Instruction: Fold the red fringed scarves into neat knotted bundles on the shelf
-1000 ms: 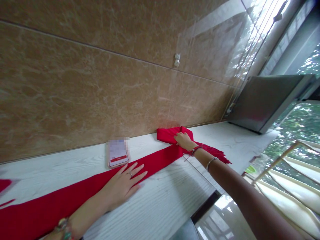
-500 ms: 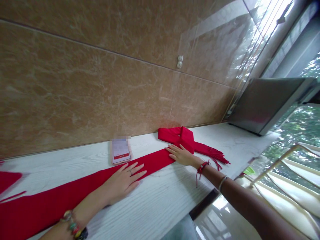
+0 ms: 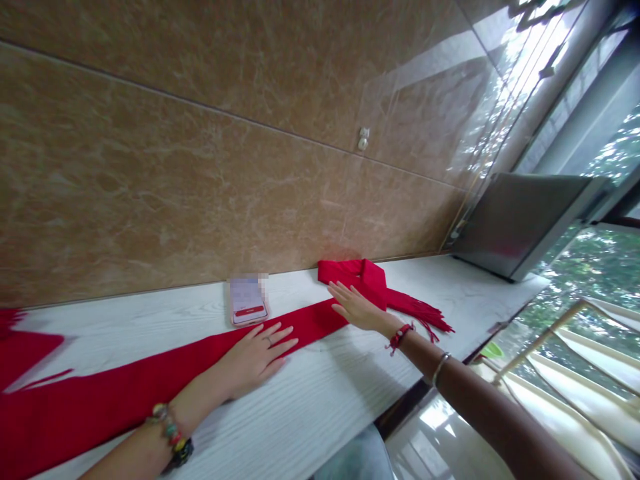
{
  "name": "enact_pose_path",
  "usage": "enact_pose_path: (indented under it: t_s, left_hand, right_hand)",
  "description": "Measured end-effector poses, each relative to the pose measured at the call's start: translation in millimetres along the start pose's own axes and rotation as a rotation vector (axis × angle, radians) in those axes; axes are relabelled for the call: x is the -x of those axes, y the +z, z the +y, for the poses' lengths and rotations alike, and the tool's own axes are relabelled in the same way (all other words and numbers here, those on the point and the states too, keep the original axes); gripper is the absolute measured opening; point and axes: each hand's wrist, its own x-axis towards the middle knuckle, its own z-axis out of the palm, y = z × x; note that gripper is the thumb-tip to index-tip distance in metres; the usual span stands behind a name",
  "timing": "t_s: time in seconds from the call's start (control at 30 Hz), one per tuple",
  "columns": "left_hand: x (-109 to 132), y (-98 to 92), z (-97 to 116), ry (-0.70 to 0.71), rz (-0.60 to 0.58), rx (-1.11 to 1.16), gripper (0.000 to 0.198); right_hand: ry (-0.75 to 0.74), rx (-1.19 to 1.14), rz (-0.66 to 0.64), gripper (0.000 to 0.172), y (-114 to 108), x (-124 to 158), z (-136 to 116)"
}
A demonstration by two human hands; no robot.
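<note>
A long red scarf [image 3: 175, 363] lies stretched along the pale table, its right part folded over itself near the wall with the fringe [image 3: 425, 317] pointing right. My left hand [image 3: 263, 353], wearing a ring and a bead bracelet, rests flat on the scarf's middle with fingers spread. Farther right, my right hand [image 3: 357, 308] is over the scarf beside the fold, fingers stretched out and palm down; whether it touches the cloth I cannot tell. Neither hand grips anything. At the far left another fringed part of the scarf [image 3: 30, 350] is turned up towards the wall.
A phone [image 3: 249, 303] with a lit screen lies between the scarf and the brown marbled wall [image 3: 200, 187]. A grey metal box-like appliance [image 3: 520, 220] stands at the table's right end. Beyond the table's front edge is a cream-coloured rack [image 3: 565, 380], with a green object [image 3: 493, 349] near it.
My right hand has shifted slightly left along the scarf, its fingers looking a little raised. The left hand stays flat on the cloth. The whole view has tilted slightly.
</note>
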Motion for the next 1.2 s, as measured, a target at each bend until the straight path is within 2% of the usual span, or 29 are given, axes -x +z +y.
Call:
enact_pose_path:
  t_s: [0.07, 0.13, 0.27, 0.37, 0.43, 0.5, 0.57, 0.67, 0.77, 0.9, 1.07, 1.2]
  left_hand:
    - [1, -0.9, 3, -0.002, 0.001, -0.016, 0.044]
    - [4, -1.8, 5, -0.01, 0.0, -0.034, 0.046]
    - [29, -4.7, 6, -0.05, -0.021, -0.058, 0.047]
    - [62, -10.5, 1, -0.095, -0.05, -0.069, 0.047]
    - [85, -15.9, -5, -0.14, -0.054, -0.078, 0.048]
    - [104, -21.2, -12, -0.199, -0.03, -0.096, 0.05]
    - [116, -24.4, -17, -0.262, 0.006, -0.118, 0.049]
    - [123, -23.2, -20, -0.318, 0.012, -0.146, 0.049]
    - [129, -18.4, -20, -0.35, -0.017, -0.158, 0.049]
    - [137, -19.6, -18, -0.346, -0.006, -0.169, 0.051]
    - [139, -30.2, -20, -0.285, 0.102, -0.221, 0.036]
    - [138, -33.1, -22, -0.218, 0.139, -0.255, 0.021]
  right_hand:
    - [-0.089, -0.091, -0.04, 0.055, 6, -4, -29]
    - [-0.097, -0.132, -0.066, 0.054, 15, -3, -44]
    - [-0.058, -0.088, -0.041, 0.051, 31, 7, -35]
    - [-0.156, 0.014, -0.043, 0.044, 32, 7, -25]
    - [-0.206, 0.06, -0.026, 0.042, 24, 0, -33]
    - [-0.205, 0.041, 0.044, 0.044, 13, -14, -59]
    - [-0.227, -0.042, 0.114, 0.049, 0, -30, -97]
    - [-0.435, -0.172, 0.085, 0.049, -9, -49, -158]
    - [-0.534, -0.232, 0.042, 0.05, -4, -56, -194]
    - [-0.525, -0.274, 0.037, 0.049, 7, -52, -196]
    - [-0.557, -0.398, 0.081, 0.046, -4, -46, -175]
    - [-0.591, -0.411, 0.12, 0.027, -13, -45, -163]
